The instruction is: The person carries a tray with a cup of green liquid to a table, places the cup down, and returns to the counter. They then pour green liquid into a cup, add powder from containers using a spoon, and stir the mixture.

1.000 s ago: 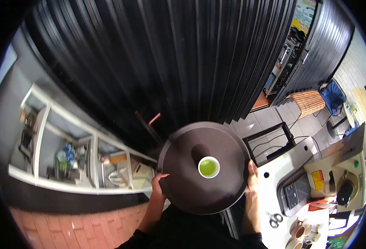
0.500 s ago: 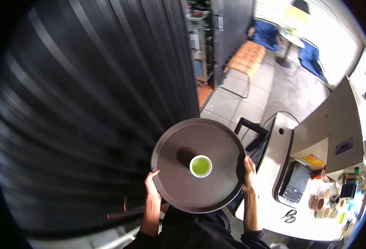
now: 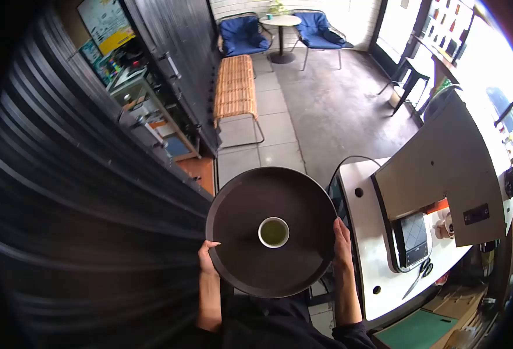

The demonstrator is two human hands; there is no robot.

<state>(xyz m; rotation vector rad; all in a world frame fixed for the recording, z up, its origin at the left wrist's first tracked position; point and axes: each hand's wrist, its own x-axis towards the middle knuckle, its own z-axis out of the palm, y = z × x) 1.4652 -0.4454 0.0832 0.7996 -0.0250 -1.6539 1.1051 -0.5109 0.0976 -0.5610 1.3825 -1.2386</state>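
Note:
A round dark brown serving tray [image 3: 268, 186] is held level in front of my body. My left hand [image 3: 208, 259] grips its left rim, thumb on top and fingers hidden beneath. On the opposite rim my right hand [image 3: 342, 244] is closed round the edge, also with part of the fingers out of sight. Near the tray's middle stands a small white cup [image 3: 274, 232], upright, with a greenish liquid in it. Neither hand touches the cup.
A dark corrugated wall [image 3: 111, 203] runs close on my left. At right is a white counter [image 3: 378, 296] with a scale [image 3: 412, 238], scissors [image 3: 420, 276] and a beige panel [image 3: 442, 168]. Ahead are a woven bench [image 3: 236, 87], blue chairs [image 3: 242, 38] and a round table [image 3: 279, 21].
My view has swung right, away from the wall, so the bench, chairs and floor now lie ahead. The tray and cup stay in my hands' hold; the liquid looks darker.

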